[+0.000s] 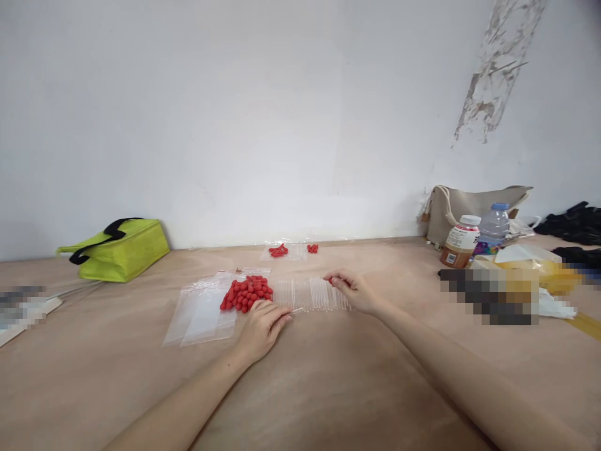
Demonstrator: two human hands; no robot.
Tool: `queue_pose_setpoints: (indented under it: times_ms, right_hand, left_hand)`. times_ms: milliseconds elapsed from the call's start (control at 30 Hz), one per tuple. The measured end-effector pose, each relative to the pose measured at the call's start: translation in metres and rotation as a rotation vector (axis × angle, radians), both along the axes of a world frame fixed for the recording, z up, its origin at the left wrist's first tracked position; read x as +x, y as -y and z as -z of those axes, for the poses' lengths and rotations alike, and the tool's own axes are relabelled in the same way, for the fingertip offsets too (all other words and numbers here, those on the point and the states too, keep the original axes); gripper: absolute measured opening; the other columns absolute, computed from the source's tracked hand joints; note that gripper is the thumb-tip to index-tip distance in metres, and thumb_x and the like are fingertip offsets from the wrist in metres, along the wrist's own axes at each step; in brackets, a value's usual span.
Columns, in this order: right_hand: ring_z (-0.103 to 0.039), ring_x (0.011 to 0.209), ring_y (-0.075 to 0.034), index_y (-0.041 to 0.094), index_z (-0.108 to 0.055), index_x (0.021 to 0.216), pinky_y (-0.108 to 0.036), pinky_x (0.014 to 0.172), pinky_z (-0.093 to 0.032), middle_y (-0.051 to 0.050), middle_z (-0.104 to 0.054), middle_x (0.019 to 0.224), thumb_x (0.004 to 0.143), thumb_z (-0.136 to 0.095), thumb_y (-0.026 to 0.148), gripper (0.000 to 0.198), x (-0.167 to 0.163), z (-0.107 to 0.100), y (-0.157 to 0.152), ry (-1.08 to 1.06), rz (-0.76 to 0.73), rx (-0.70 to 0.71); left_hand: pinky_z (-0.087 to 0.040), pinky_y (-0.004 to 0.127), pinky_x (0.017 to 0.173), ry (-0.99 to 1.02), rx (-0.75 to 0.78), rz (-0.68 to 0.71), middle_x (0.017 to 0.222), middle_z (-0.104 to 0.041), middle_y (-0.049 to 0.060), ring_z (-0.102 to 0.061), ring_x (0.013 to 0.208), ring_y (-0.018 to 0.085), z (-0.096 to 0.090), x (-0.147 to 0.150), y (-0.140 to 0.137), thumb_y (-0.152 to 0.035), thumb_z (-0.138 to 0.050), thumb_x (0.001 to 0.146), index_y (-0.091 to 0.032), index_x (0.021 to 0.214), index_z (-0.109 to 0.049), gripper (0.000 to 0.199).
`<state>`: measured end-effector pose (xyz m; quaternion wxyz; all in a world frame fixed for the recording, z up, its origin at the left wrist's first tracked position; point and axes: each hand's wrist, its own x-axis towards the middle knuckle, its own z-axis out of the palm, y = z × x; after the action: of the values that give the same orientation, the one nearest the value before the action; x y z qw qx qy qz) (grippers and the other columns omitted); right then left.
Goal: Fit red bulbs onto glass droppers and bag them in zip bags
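Observation:
My left hand [263, 324] rests low over the brown table, its fingers closed on a thin clear stick [298, 310] that sticks out to the right. Just beyond that hand lies a heap of small red teardrop-shaped pieces [246, 293]. A small red piece [331, 280] is pinched between the fingertips of my right hand [353, 290], mostly covered by them. Between and behind the hands, a row of thin clear sticks [322, 293] lies side by side. Flat clear zip bags [206, 313] spread out left of the heap, partly under it.
Near the wall, more red pieces [278, 250] lie on a clear bag, with a smaller red group [312, 248] beside it. A lime-green bag [124, 250] stands at left. On the right are a drink bottle [461, 241], a water bottle [494, 228] and a beige bag [469, 203].

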<state>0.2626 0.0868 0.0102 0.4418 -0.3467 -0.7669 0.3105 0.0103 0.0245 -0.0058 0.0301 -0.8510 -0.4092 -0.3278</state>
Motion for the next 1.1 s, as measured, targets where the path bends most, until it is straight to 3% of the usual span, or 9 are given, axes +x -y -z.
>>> queue_pose_setpoints:
  times_ms: [300,500,600,867,1100]
  right_hand:
    - [-0.048,0.053,-0.008,0.019,-0.043,0.072,-0.02,0.052,-0.036,0.005,-0.05,0.059,0.066,-0.063,0.032,0.025,-0.035,0.029,0.047,-0.331,-0.088,-0.437]
    - [-0.043,0.055,-0.007,0.017,-0.055,0.094,-0.021,0.053,-0.037,0.004,-0.047,0.063,0.065,-0.063,0.026,0.031,-0.034,0.032,0.046,-0.144,-0.104,-0.319]
    - [-0.039,0.054,-0.007,0.017,-0.06,0.091,-0.021,0.051,-0.036,0.004,-0.043,0.06,0.068,-0.06,0.024,0.025,-0.035,0.033,0.045,-0.042,-0.081,-0.251]
    - [-0.04,0.056,-0.008,0.018,-0.059,0.09,-0.02,0.051,-0.036,0.004,-0.043,0.061,0.069,-0.058,0.022,0.021,-0.039,0.039,0.043,-0.058,-0.097,-0.204]
    - [-0.041,0.056,-0.008,0.019,-0.061,0.089,-0.022,0.053,-0.037,0.003,-0.047,0.063,0.068,-0.056,0.021,0.022,-0.039,0.037,0.042,-0.042,-0.001,-0.188]
  left_hand:
    - [-0.033,0.033,0.077,-0.03,-0.004,0.003,0.086,-0.066,0.003,-0.056,0.077,0.017,-0.001,0.001,0.002,-0.025,-0.045,0.087,-0.021,0.093,-0.062,0.019]
    - [-0.033,0.033,0.078,-0.036,-0.006,0.011,0.087,-0.066,0.003,-0.056,0.078,0.017,-0.001,0.001,0.002,-0.027,-0.044,0.088,-0.022,0.095,-0.062,0.02]
    - [-0.033,0.033,0.077,-0.035,-0.008,0.017,0.087,-0.067,0.003,-0.056,0.077,0.017,-0.002,0.001,0.002,-0.028,-0.043,0.088,-0.022,0.095,-0.062,0.021]
    - [-0.033,0.033,0.078,-0.052,0.017,0.055,0.085,-0.067,0.003,-0.055,0.074,0.016,0.001,0.002,0.001,-0.027,-0.044,0.088,-0.023,0.098,-0.063,0.022]
    - [-0.035,0.033,0.078,0.007,0.035,0.027,0.084,-0.067,0.004,-0.056,0.074,0.017,0.002,0.002,0.001,-0.027,-0.043,0.088,-0.022,0.099,-0.062,0.023]
